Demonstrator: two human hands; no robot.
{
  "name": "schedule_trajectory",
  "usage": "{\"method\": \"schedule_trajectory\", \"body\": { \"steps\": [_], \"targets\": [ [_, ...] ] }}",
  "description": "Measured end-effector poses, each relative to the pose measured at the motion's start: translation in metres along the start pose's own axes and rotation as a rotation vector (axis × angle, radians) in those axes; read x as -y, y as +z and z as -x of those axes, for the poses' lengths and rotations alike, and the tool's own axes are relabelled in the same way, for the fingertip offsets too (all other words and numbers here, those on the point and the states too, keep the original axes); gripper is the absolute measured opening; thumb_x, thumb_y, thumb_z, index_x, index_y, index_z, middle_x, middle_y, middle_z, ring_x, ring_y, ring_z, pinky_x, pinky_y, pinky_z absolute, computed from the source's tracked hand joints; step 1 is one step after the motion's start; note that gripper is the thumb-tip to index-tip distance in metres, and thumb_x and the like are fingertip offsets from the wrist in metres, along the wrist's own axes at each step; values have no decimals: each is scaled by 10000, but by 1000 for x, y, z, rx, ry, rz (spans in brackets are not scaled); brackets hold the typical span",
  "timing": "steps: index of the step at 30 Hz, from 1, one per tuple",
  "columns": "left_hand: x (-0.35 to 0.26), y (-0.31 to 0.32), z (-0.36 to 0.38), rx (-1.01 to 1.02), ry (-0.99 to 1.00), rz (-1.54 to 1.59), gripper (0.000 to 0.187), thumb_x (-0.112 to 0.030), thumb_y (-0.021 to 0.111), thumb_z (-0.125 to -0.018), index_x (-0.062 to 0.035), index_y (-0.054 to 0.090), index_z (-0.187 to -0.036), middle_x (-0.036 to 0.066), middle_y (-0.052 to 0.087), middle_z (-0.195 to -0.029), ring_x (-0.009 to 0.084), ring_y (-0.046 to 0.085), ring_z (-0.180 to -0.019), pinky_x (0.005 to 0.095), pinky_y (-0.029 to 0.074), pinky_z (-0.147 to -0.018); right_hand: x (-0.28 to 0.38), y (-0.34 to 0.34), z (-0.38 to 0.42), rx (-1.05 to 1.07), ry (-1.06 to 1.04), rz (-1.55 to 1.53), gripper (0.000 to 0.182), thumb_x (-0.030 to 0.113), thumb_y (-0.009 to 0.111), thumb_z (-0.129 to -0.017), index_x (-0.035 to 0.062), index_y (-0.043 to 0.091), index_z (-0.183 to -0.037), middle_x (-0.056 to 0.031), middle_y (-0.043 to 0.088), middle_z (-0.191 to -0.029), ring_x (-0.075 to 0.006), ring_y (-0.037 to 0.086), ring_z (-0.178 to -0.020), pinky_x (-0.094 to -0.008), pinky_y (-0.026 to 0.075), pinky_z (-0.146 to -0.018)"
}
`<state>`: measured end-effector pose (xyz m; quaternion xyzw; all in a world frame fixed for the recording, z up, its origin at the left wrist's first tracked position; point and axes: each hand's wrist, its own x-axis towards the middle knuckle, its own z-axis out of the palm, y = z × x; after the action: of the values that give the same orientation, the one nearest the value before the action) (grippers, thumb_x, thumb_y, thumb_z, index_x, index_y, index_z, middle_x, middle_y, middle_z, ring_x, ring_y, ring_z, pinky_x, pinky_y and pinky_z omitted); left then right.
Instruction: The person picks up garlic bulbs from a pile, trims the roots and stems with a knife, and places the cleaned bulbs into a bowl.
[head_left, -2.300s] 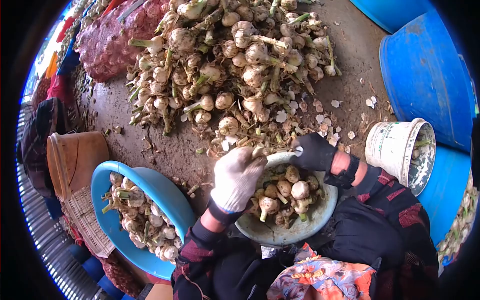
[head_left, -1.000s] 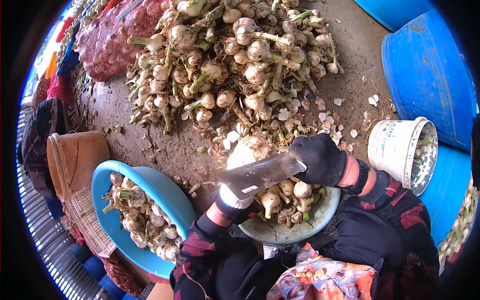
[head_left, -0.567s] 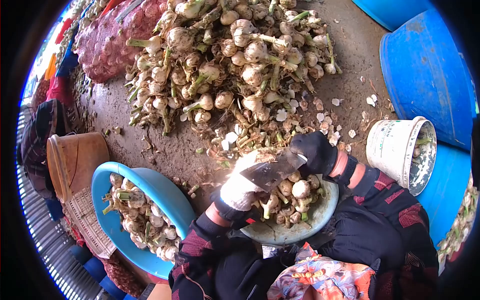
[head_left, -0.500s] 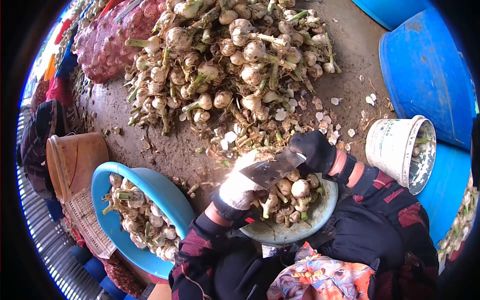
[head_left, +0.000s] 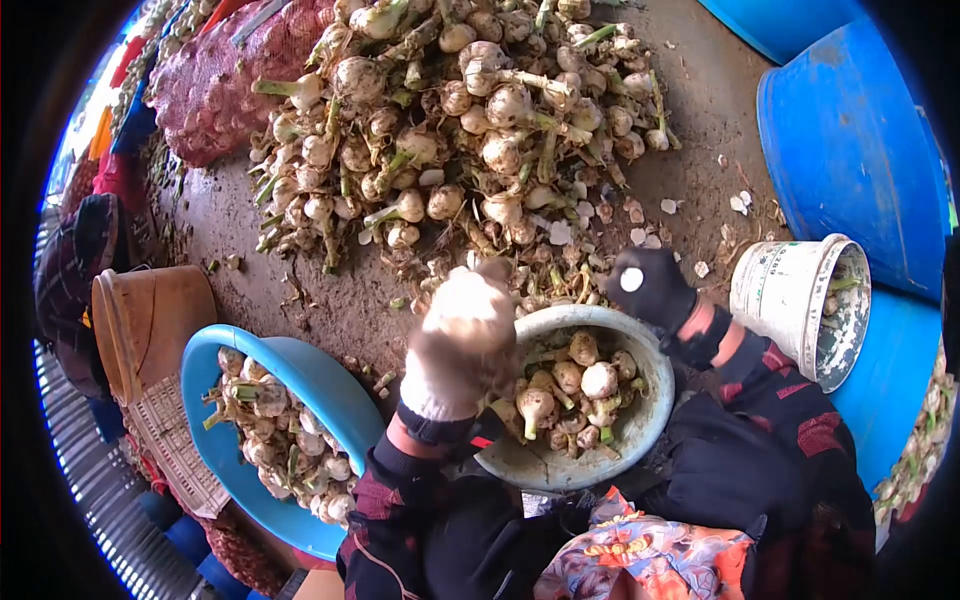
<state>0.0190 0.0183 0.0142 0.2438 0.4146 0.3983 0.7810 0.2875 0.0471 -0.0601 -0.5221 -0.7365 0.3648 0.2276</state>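
Note:
My left hand (head_left: 458,345), in a white glove, is raised and blurred over the left rim of a pale bowl (head_left: 645,420) in my lap. Its fingers are curled round what looks like a garlic bulb. My right hand (head_left: 655,290), in a black glove, hovers at the bowl's far right rim. It is closed on a knife, of which only the white handle end (head_left: 631,280) shows; the blade is hidden. Trimmed garlic bulbs (head_left: 575,385) lie in the bowl. A big pile of untrimmed garlic (head_left: 450,130) covers the ground just beyond.
A blue basin (head_left: 335,385) of garlic sits at my left knee, with an orange bucket (head_left: 150,315) beyond it. A white bucket (head_left: 790,290) and blue barrels (head_left: 850,140) stand on the right. A red mesh sack (head_left: 215,80) lies far left. Peel scraps litter the ground.
The knife blade lay across my left hand over the bowl; now it has swung out of sight. My right hand has lifted to the right, and my left hand has risen and blurred.

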Motion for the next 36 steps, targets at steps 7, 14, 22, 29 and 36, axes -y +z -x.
{"method": "schedule_trajectory", "body": {
  "steps": [7,14,22,29,36],
  "targets": [
    [16,-5,-20,-145,182,667,680,-571,611,-768,-21,524,-1159,140,583,-1043,285,572,-981,436,487,-861,71,22,20,253,-204,-365,164,134,702,-700,56,563,-659,-105,548,-583,-247,572,-512,-336,446,-503],
    [21,2,-3,-199,111,824,349,-236,651,-794,-34,556,-1063,94,593,-1038,284,554,-1031,471,375,-1025,58,30,4,79,257,-443,141,125,693,-725,26,593,-726,-72,548,-565,-115,541,-542,-296,433,-518],
    [-1,15,3,-219,331,631,604,-476,763,-668,-40,545,-1025,120,572,-961,274,567,-1022,387,497,-888,52,40,15,488,508,-299,317,234,685,-674,-18,641,-862,-126,656,-716,-174,635,-680,-322,482,-631],
    [15,-42,-10,-107,33,-376,614,-278,806,-641,12,560,-1122,131,595,-1052,221,572,-972,348,483,-860,33,31,11,272,589,-371,219,171,735,-691,1,630,-779,-36,623,-691,-117,595,-650,-292,480,-598],
    [16,-147,-132,-681,301,-1915,596,-151,675,-656,-106,503,-1225,182,566,-1103,351,535,-1044,418,431,-906,25,29,7,271,526,-489,248,177,721,-726,1,653,-886,-43,658,-765,-110,598,-706,-288,485,-671]
  ]
}}
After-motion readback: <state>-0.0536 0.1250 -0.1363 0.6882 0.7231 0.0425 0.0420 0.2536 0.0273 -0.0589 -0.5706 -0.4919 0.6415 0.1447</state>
